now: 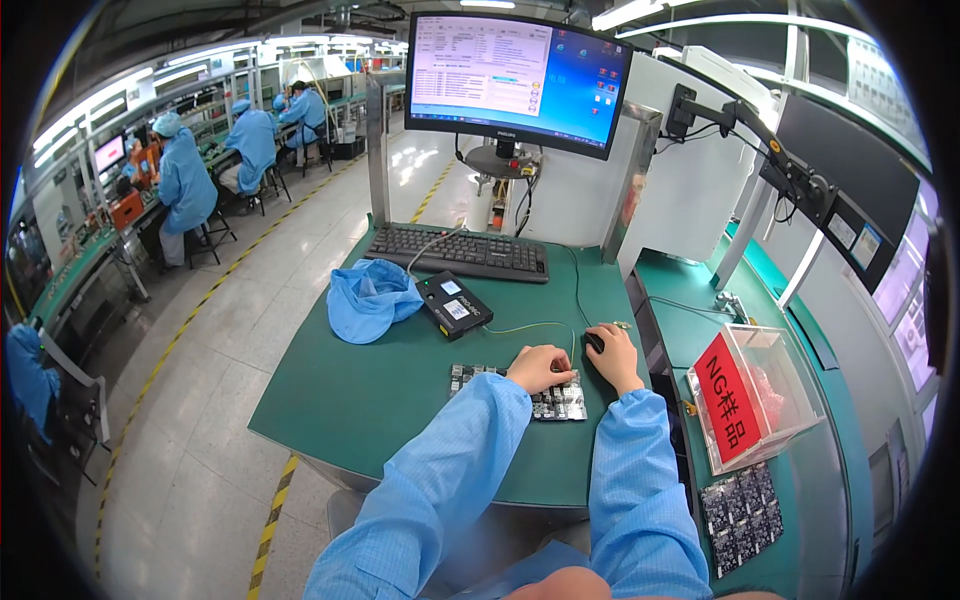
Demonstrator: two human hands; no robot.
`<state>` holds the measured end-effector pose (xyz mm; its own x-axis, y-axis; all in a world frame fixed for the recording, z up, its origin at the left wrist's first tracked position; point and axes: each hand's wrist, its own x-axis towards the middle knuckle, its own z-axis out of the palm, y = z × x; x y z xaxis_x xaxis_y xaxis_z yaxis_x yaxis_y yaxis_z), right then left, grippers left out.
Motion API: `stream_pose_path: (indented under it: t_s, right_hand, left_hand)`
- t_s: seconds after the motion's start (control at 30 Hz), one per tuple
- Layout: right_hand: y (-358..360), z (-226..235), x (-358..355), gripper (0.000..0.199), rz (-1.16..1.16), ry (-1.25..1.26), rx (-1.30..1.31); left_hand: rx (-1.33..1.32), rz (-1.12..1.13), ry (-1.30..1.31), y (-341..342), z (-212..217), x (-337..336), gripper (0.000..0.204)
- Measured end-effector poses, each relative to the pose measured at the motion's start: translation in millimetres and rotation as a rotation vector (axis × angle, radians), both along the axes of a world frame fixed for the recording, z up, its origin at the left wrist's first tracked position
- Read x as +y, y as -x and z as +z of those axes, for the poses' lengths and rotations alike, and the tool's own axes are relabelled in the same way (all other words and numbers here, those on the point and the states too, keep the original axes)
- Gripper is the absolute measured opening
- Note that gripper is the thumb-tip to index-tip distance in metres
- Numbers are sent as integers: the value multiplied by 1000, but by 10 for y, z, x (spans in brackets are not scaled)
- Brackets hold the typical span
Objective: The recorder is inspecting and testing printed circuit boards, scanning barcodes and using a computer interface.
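Observation:
A panel of small circuit boards (pixel 560 405) lies on the green table before me. My left hand (pixel 540 368) rests over it, thumb and fingers pinched at its far right part. A thin yellow-green cable (pixel 530 326) runs from a black box with a small screen (pixel 455 305) to those fingertips, where its end is hidden. My right hand (pixel 615 360) is wrapped over a black computer mouse (pixel 594 343), just right of the panel. Both forearms wear blue sleeves.
Behind the box is a black keyboard (pixel 460 254), below a lit monitor (pixel 515 80). A blue cap (pixel 372 300) lies left of the box. On the right bench stand a clear bin with a red label (pixel 765 395) and another circuit board panel (pixel 742 515). Several co-workers sit far left.

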<state>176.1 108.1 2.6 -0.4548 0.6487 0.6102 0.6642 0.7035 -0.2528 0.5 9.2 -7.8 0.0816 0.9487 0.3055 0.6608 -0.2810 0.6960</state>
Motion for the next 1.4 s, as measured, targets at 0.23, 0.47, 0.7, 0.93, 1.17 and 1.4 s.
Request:
stream_pose_path:
  t_s: [0.23, 0.47, 0.7, 0.93, 1.17, 1.4]
  right_hand:
    - [2, 3, 2, 25, 4, 3, 1]
    - [9, 12, 2, 25, 3, 16, -4]
    - [11, -2, 0, 25, 5, -5, 2]
    - [-14, 0, -28, 24, 2, 3, 10]
    - [28, 52, -31, 24, -5, 7, 1]
    - [19, 11, 5, 24, -6, 8, 6]
  left_hand:
    - [2, 0, -25, -2, 0, -1, 24]
    - [4, -5, -41, 6, 18, -5, 25]
    - [11, -8, -56, 5, 24, -13, 25]
    - [24, -6, -57, -11, -12, -23, 25]
    - [2, -4, -76, 20, -3, -5, 25]
    - [-17, -10, -29, 14, -6, 26, 25]
